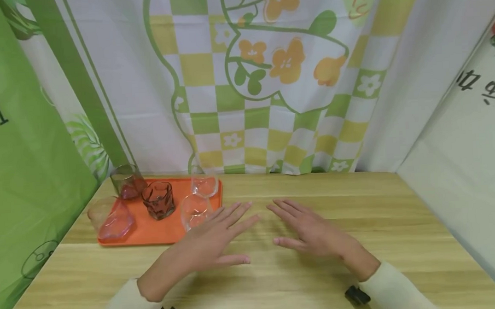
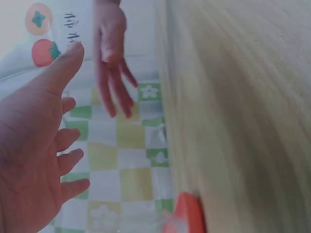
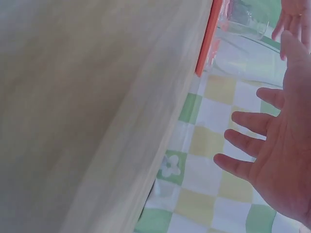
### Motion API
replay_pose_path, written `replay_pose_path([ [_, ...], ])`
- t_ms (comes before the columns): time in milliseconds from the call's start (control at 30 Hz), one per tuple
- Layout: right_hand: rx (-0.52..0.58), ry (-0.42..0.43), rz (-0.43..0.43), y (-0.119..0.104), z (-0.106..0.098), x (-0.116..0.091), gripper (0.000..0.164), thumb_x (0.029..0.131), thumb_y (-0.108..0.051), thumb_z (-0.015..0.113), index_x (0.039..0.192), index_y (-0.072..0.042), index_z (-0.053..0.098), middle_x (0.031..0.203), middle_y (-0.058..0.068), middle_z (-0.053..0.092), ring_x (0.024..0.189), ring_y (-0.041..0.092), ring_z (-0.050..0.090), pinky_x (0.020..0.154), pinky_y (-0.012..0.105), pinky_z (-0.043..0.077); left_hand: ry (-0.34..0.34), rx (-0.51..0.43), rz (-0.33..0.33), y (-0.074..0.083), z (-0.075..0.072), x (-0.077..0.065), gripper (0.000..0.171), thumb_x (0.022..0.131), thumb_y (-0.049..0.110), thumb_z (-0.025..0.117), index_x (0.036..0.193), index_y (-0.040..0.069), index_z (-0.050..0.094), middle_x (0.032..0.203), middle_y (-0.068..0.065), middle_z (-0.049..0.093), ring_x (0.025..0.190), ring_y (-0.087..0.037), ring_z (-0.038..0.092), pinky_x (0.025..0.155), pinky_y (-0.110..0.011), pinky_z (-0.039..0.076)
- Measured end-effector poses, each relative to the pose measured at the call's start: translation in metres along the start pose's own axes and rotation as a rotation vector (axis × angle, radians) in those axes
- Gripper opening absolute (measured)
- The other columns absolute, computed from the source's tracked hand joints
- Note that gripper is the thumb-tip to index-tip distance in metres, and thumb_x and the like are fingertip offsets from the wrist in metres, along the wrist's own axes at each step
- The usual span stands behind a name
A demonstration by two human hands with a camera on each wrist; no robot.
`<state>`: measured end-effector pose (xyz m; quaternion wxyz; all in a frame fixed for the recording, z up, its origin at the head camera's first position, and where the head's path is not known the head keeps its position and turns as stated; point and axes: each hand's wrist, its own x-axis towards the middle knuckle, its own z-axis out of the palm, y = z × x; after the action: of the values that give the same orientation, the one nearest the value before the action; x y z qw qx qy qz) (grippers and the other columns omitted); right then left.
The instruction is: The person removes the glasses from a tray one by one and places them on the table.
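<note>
Orange rectangular plastic tray (image 1: pixel 153 233) sits on the L part of the pale wood-grain table (image 1: pixel 286 284), prob. to keep the glassware grouped & off the wood. Dark brownish faceted glass (image 1: pixel 158 200) stands upright btwn two pairs: grey-green tinted glass (image 1: pixel 126 180) at back L w/ pink-amber tinted glass (image 1: pixel 116 220) in front of it, & clear glass tumbler (image 1: pixel 204 185) at back R w/ clear rounded glass (image 1: pixel 195 206) in front of that. Gaps around the dark one prob. let it be gripped w/o knocking the rest.

L hand (image 1: pixel 214 243) & R hand (image 1: pixel 317 232) are above the table, palms facing roughly inward, well apart from each other; fingers straight, thumbs held away, nothing gripped, prob. just a ready pose. Clear rounded glass is nearest: just beyond the L fingers, partly hidden by that hand in head view; can't tell exact gap. R fingers are well apart from all glassware
</note>
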<state>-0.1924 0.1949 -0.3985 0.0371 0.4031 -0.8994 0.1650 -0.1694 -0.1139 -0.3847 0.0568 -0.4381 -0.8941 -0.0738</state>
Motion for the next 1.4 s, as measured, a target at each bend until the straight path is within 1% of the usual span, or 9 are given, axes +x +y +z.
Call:
replay_pose_path([
  [100,0.0,0.01,0.004,-0.004,0.001,0.005,0.078,0.103,-0.057,0.055,0.164,-0.016,0.028,0.164,0.009,0.031,0.149,0.033,0.031,0.119,0.058,0.031,0.04,-0.005,-0.013,0.0,-0.009,-0.009,0.085,0.099,0.068,0.049,0.166,0.034,0.011,0.171,0.001,0.004,0.154,-0.027,0.016,0.119,-0.058,0.03],
  [300,0.035,0.017,-0.017,-0.013,0.004,0.021,0.071,0.104,-0.054,0.055,0.159,-0.013,0.039,0.16,0.009,0.04,0.144,0.03,0.04,0.117,0.054,0.037,0.137,-0.083,-0.026,-0.012,-0.025,-0.031,0.076,0.101,0.054,0.061,0.164,0.023,0.031,0.168,-0.005,0.021,0.151,-0.03,0.027,0.114,-0.064,0.036],
  [467,0.093,-0.028,-0.017,-0.021,0.01,0.039,0.066,0.105,-0.051,0.056,0.156,-0.012,0.044,0.156,0.01,0.046,0.141,0.031,0.044,0.115,0.053,0.039,0.248,-0.044,-0.046,-0.027,-0.03,-0.051,0.07,0.1,0.052,0.063,0.158,0.017,0.044,0.163,-0.01,0.035,0.145,-0.033,0.04,0.109,-0.062,0.043],
  [600,0.139,-0.048,-0.003,-0.026,0.014,0.052,0.063,0.105,-0.047,0.056,0.155,-0.01,0.046,0.152,0.01,0.05,0.138,0.031,0.047,0.114,0.051,0.041,0.31,-0.028,-0.114,-0.039,-0.036,-0.063,0.068,0.099,0.047,0.067,0.156,0.018,0.046,0.158,-0.009,0.044,0.141,-0.032,0.045,0.105,-0.061,0.048],
  [733,0.224,-0.06,0.016,-0.032,0.019,0.064,0.06,0.106,-0.043,0.057,0.152,-0.005,0.048,0.147,0.012,0.055,0.13,0.029,0.056,0.11,0.047,0.046,0.353,-0.056,-0.199,-0.053,-0.043,-0.077,0.066,0.097,0.033,0.074,0.154,0.016,0.048,0.154,-0.009,0.049,0.136,-0.033,0.05,0.098,-0.059,0.053],
  [967,0.353,-0.052,0.06,-0.04,0.033,0.085,0.041,0.105,-0.024,0.062,0.14,-0.002,0.061,0.131,0.014,0.066,0.107,0.024,0.067,0.095,0.043,0.056,0.533,-0.067,-0.217,-0.083,-0.046,-0.101,0.054,0.089,0.01,0.08,0.139,0.006,0.062,0.137,-0.013,0.062,0.119,-0.033,0.06,0.092,-0.054,0.054],
  [1067,0.397,-0.059,0.084,-0.042,0.039,0.093,0.037,0.105,-0.022,0.061,0.137,-0.003,0.063,0.127,0.013,0.068,0.104,0.02,0.068,0.092,0.039,0.058,0.622,-0.024,-0.229,-0.094,-0.048,-0.11,0.051,0.085,0.007,0.081,0.134,0.005,0.065,0.13,-0.011,0.066,0.108,-0.03,0.066,0.088,-0.046,0.054],
  [1200,0.442,-0.072,0.121,-0.043,0.045,0.102,0.037,0.105,-0.021,0.061,0.137,-0.003,0.063,0.12,0.01,0.07,0.101,0.02,0.068,0.087,0.033,0.058,0.713,-0.039,-0.247,-0.109,-0.05,-0.122,0.048,0.083,-0.002,0.077,0.129,0.001,0.067,0.12,-0.012,0.068,0.095,-0.022,0.063,0.083,-0.026,0.048],
  [1400,0.504,-0.074,0.186,-0.043,0.052,0.115,0.03,0.104,-0.016,0.062,0.13,-0.002,0.065,0.108,0.006,0.07,0.091,0.016,0.069,0.077,0.03,0.058,0.888,-0.116,-0.332,-0.132,-0.048,-0.138,0.034,0.084,-0.011,0.071,0.118,-0.005,0.07,0.109,-0.018,0.069,0.094,-0.005,0.057,0.079,-0.013,0.043],
])
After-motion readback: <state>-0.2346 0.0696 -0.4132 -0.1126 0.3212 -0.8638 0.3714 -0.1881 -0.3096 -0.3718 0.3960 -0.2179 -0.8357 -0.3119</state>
